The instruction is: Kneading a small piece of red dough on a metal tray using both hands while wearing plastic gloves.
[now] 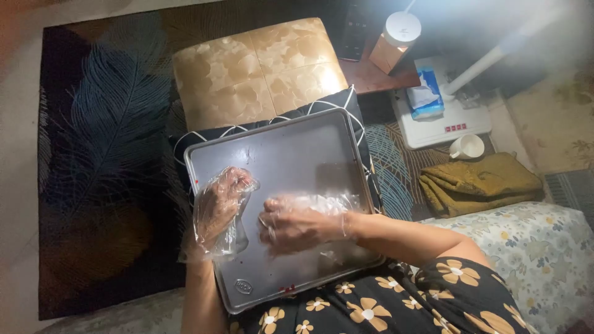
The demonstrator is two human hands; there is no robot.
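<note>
A grey metal baking tray (291,148) rests on a dark patterned cushion (346,105) over my lap. My left hand (219,207), in a loose clear plastic glove, hovers over the tray's left side with fingers curled. My right hand (291,222), also in a clear plastic glove, lies low over the tray's middle, fingers bent toward the left hand. I cannot tell whether either hand holds anything. The tray's surface looks bare apart from a few small red specks.
A gold padded stool (257,68) stands just beyond the tray. To the right are a white cup (467,146), a folded olive cloth (476,182), a white device with a tissue pack (427,96), and a floral cushion (538,241). A dark feather-patterned rug (105,142) lies left.
</note>
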